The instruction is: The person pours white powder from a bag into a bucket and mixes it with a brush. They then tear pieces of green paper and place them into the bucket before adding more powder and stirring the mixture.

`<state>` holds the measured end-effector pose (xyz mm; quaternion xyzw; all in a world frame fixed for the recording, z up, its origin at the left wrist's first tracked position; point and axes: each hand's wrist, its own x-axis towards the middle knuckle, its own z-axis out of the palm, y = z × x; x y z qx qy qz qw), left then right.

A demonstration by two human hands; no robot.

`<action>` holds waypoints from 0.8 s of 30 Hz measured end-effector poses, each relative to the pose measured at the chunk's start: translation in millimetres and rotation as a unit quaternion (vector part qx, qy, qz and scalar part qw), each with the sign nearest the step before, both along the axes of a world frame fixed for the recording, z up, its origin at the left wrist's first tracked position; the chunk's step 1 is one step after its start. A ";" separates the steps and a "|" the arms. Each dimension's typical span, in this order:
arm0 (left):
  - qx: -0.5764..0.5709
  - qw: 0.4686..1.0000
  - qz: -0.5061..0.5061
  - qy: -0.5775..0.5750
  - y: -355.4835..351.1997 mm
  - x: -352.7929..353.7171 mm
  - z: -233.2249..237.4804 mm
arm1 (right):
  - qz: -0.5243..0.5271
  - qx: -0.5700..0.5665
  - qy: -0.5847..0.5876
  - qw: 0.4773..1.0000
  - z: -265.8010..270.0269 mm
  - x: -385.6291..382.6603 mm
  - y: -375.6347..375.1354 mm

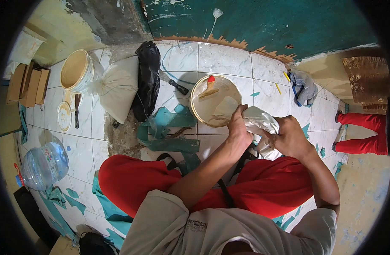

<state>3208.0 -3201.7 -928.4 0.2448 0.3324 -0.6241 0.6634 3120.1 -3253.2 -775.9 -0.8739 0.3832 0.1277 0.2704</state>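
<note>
**tilefan:** What's he got in his hands there?

**mudmixer:** A crumpled plastic bag (259, 121) with white stuff in it. Both hands are on it. The left hand (239, 129) is clenched around the bag's near side and the right hand (290, 138) is gripping the other end. He's holding it up off the floor in front of his knees, right at the near rim of the round bucket (194, 102). My guess is it's kept that close so anything that spills lands in the bucket and not on the tiles.

**tilefan:** And what's in the bucket?

**mudmixer:** Looks like white powder or paste, can't tell which. There's also a scraper with a red handle (209, 86) lying in it.

**tilefan:** What about the rest of the floor?

**mudmixer:** Over on the left a second bucket (76, 70) is tipped toward the camera and looks empty, with a lid (64, 115) lying flat just below it. A full white sack (118, 87) lies beside that, and a black bag (147, 80) is slumped against the sack. Nearer the camera on the left there's a big water jug (44, 165) on its side. Cardboard boxes (29, 83) are stacked at the far left, probably parked out of the way. Another person's red-trousered legs (364, 134) show at the right edge.
</note>
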 end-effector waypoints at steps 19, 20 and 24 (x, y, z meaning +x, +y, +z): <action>0.017 1.000 0.007 0.019 1.6 20.1 29.9 | -0.030 0.032 -0.004 0.999 7.6 10.5 -4.9; 0.030 0.999 -0.005 0.019 1.1 23.4 35.2 | -0.030 0.032 -0.003 0.999 9.2 10.5 -5.9; 0.017 1.000 -0.002 0.001 -0.4 17.8 21.5 | -0.052 0.052 0.002 0.997 15.4 12.7 -9.1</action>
